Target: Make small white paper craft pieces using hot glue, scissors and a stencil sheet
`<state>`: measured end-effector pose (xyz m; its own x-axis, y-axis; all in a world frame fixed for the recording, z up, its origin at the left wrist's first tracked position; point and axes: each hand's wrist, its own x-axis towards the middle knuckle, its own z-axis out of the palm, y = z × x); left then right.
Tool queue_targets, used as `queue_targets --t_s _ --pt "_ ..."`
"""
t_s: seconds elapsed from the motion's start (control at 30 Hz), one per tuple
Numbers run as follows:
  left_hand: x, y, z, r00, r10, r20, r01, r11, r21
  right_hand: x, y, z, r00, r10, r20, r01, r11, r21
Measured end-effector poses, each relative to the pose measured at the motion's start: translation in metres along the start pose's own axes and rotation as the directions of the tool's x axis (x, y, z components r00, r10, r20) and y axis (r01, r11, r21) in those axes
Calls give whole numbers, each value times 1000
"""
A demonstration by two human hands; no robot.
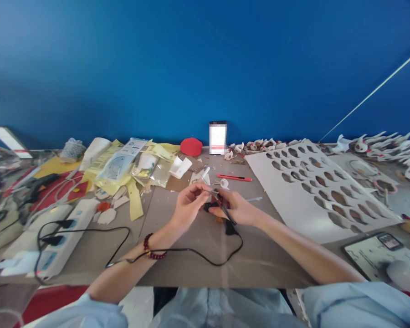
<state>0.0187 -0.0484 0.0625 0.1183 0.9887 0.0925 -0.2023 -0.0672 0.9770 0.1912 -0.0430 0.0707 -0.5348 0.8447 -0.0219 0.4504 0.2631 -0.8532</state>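
My right hand (235, 207) is closed around a black corded tool that looks like a hot glue gun (229, 223), mostly covered by the fingers. Its black cord (205, 256) hangs below, then runs left across my left wrist. My left hand (193, 200) is closed in a pinch right beside it, fingertips meeting at a small pale piece too hidden to name. Just beyond the hands lie a small white cut-out (224, 183) and a red utility knife (234, 177). A translucent stick (254, 199) rests to the right of my right hand.
A white power strip (70, 241) with black plugs stands at left. Plastic packets (123, 159) and yellow paper scraps lie behind it. A red octagonal piece (191, 146) and a phone (218, 138) stand by the blue wall. A white die-cut sheet (280, 200) covers the right side.
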Motion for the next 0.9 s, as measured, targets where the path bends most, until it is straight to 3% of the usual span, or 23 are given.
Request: queue_targets --t_s 0.2,0.47,0.73,0.9 --pt "-1 1 3 993 92 -68 -81 986 147 1 3 2 997 72 15 -72 997 23" --pt "2 6 -7 981 188 48 -192 907 375 1 2 1 989 138 46 -137 990 -26" --pt "2 6 -2 1000 -5 -16 8 986 167 1 1 4 987 161 -18 -162 984 -71" --pt "-2 2 4 995 -55 -78 53 998 -29 1 -1 6 989 125 -77 -137 976 -167"
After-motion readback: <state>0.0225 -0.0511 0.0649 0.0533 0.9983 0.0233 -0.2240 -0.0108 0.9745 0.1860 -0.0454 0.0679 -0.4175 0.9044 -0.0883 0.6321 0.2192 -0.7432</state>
